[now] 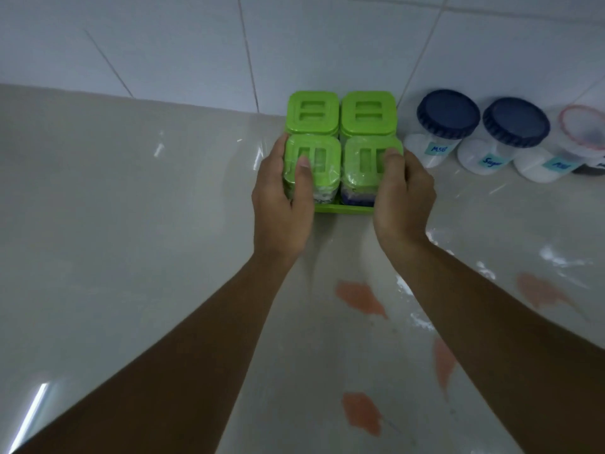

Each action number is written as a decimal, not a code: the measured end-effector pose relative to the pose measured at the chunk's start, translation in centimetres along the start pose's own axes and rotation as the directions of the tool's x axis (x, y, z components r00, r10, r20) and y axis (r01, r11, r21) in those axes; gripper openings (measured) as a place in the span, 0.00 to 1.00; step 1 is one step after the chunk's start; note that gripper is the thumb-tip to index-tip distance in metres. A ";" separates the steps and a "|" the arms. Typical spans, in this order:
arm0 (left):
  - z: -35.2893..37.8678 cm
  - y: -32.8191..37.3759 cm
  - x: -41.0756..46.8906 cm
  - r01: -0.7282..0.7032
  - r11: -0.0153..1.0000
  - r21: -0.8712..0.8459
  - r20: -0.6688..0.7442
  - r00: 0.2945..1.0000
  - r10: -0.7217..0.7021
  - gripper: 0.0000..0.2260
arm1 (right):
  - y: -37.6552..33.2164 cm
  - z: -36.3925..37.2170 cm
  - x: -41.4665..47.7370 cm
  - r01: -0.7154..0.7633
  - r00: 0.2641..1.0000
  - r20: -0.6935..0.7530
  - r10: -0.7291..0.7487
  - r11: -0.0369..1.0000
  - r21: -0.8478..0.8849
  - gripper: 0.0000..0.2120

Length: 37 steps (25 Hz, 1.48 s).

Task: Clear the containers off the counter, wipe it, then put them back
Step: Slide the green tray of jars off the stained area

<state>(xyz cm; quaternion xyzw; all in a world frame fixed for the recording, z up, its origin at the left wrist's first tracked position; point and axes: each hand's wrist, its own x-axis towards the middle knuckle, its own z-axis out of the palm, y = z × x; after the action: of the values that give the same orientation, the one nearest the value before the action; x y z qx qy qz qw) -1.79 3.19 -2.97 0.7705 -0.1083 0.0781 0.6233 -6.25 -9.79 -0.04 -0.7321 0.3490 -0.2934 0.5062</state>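
Note:
A green tray (343, 209) holding several square jars with green lids (363, 114) stands on the pale counter (131, 224) against the tiled wall. My left hand (281, 204) wraps the tray set's left side, thumb lying on the near left lid (319, 155). On the right side my right hand (402, 198) grips the set, thumb on the near right lid (363, 158). To the right stand two clear jars with dark blue lids, labelled MSG (448, 114) and Sugar (515, 122), then a jar with a pink-rimmed clear lid (582, 129).
Orange-pink smears (360, 298) and white powder streaks (556, 257) mark the counter near my arms. A dark container (594, 167) shows at the right edge. The white tiled wall (294, 44) runs behind the jars. The counter's left part is bare.

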 end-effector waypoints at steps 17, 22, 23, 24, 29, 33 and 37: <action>-14.6 -1.4 -7.8 0.096 0.995 0.042 -0.279 0.957 -0.081 0.20 | 0.3 1.9 -17.2 -0.109 0.968 0.245 0.063 0.978 0.179 0.09; -17.9 -2.4 -7.6 0.171 0.985 0.017 -0.348 0.925 -0.154 0.22 | -0.5 4.5 -19.7 -0.191 0.957 0.251 0.146 0.968 0.165 0.20; -18.4 -2.6 -7.6 0.187 0.982 0.009 -0.361 0.917 -0.171 0.21 | -0.6 5.0 -20.0 -0.204 0.954 0.252 0.160 0.966 0.159 0.21; -18.9 -2.7 -7.5 0.203 0.979 0.001 -0.373 0.908 -0.188 0.21 | -0.8 5.4 -20.3 -0.213 0.952 0.252 0.172 0.966 0.148 0.22; -21.0 -3.7 -7.3 0.261 0.965 -0.007 -0.423 0.874 -0.239 0.19 | -1.5 7.5 -21.3 -0.240 0.938 0.284 0.201 0.965 0.109 0.22; -22.5 -4.2 -6.4 0.314 0.949 0.036 -0.455 0.850 -0.264 0.16 | -2.4 9.1 -22.5 -0.258 0.920 0.331 0.211 0.960 0.106 0.19; -23.6 -4.5 -5.3 0.349 0.935 0.065 -0.454 0.845 -0.284 0.15 | -2.9 10.6 -22.8 -0.257 0.915 0.343 0.215 0.963 0.082 0.20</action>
<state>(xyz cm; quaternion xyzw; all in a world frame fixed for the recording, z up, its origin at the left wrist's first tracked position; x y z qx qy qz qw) -5.39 27.47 -3.58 0.7837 0.1692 0.1523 0.5780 -10.65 15.05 -2.42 -0.6899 0.3258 -0.1245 0.6343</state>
